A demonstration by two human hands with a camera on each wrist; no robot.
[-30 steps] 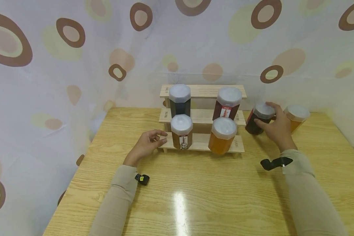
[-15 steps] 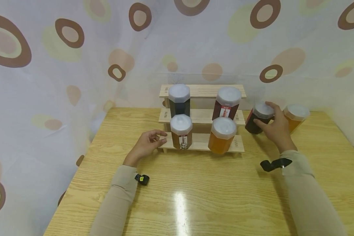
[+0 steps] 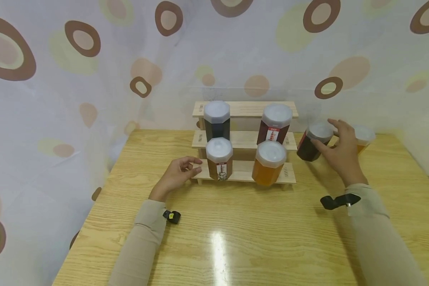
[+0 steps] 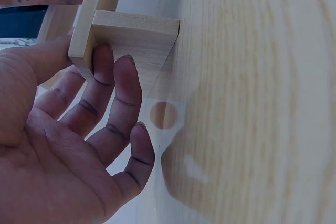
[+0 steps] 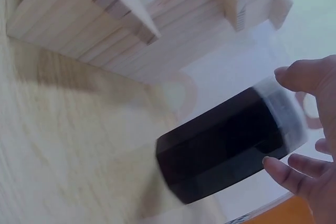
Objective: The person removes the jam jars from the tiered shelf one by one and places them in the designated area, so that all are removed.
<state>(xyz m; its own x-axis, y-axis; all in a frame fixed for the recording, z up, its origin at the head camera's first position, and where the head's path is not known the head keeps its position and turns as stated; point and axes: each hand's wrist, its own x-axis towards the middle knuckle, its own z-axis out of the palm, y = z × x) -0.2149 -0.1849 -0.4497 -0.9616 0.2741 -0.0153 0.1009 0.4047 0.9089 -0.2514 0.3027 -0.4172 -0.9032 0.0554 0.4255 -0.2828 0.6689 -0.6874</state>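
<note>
My left hand (image 3: 178, 173) pinches the left end of the bottom board of a three-tier wooden rack (image 3: 243, 167). In the left wrist view the thumb lies over the board (image 4: 97, 17) and fingertips reach beneath it. To the right of the rack, a dark jar (image 3: 309, 149) with a frosted lid stands on the table. My right hand (image 3: 343, 155) is around its lid with thumb and fingers spread; in the right wrist view they straddle the jar (image 5: 226, 145) loosely. Whether a fingertip still touches it, I cannot tell. An amber jar (image 3: 362, 143) is partly hidden behind that hand.
On the bottom tier stand a brownish jar (image 3: 219, 165) and an orange jar (image 3: 268, 171). The middle tier bears a dark jar (image 3: 217, 123) and a deep red jar (image 3: 274, 127). A patterned curtain (image 3: 257, 47) hangs behind the wooden table (image 3: 257, 222).
My right hand has loosened its grip on the dark jar and shifted slightly to the right, its fingers spreading. The jar stays in place. My left hand has not moved.
</note>
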